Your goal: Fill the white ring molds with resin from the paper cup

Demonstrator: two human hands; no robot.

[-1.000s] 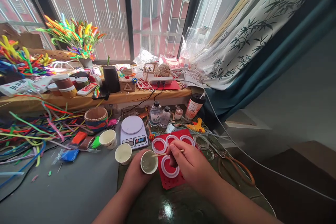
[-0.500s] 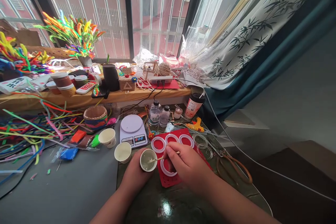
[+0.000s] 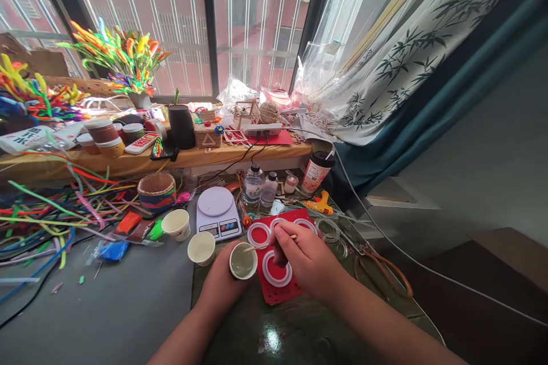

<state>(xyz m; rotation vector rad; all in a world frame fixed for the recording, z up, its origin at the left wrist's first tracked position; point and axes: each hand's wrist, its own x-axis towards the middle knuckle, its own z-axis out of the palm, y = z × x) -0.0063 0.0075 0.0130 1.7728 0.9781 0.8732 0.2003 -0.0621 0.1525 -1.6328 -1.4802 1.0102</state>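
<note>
My left hand (image 3: 221,280) is wrapped round a paper cup (image 3: 242,272) that holds a cloudy, pale liquid. Between the fingers of my right hand (image 3: 303,255) is a thin wooden stick (image 3: 262,247), its far end dipping into that cup. Under and beside my right hand lies a red mat (image 3: 274,298) bearing several round, white-rimmed molds, one of them a ring mold (image 3: 277,283) just left of the hand; others are partly hidden by it. Two more paper cups, one near (image 3: 201,249) and one farther back (image 3: 176,224), stand to the left.
A white kitchen scale (image 3: 218,214) sits behind the cups, with clear bottles (image 3: 253,187) beyond. A yellow glue gun (image 3: 320,203) and scissors (image 3: 381,271) lie at right. Pipe cleaners (image 3: 51,205) cover the left; a cluttered ledge (image 3: 240,153) runs along the window.
My right hand has shifted slightly up and to the right, and the stick's tip has moved to the upper part of the cup. The ring mold shows more fully. My left hand stays on the cup.
</note>
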